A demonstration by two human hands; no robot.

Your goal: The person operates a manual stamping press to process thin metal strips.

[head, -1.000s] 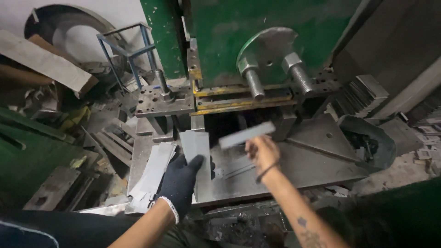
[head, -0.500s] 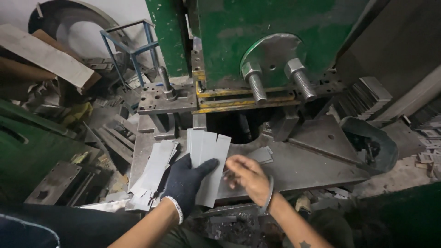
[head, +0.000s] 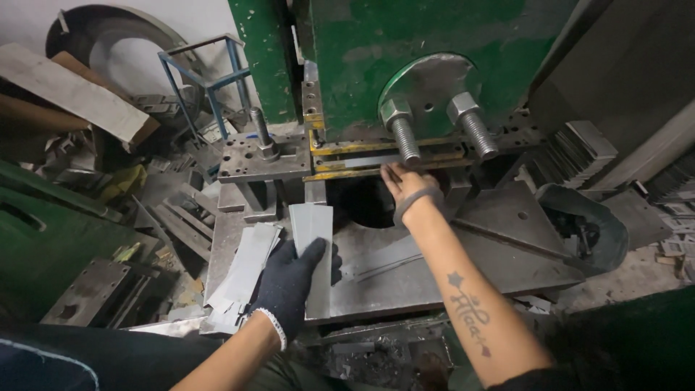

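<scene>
Matt grey metal strips (head: 313, 239); knit cloth glove (head: 289, 286).

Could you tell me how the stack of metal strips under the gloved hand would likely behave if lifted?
The metal strips look thin and flat, so probably stiff yet light. Bare smooth faces suggest they could slide apart; the left hand pins them down.

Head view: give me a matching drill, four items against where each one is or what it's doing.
Items:
1. left hand
2. right hand
3. two large bolts
4. loose strip pile

States:
A. reaching into the die slot of the green press
B. lying on the bed left of the gloved hand
C. gloved, holding metal strips
D. sticking out of the press front

Pairs: 1-C, 2-A, 3-D, 4-B
</scene>
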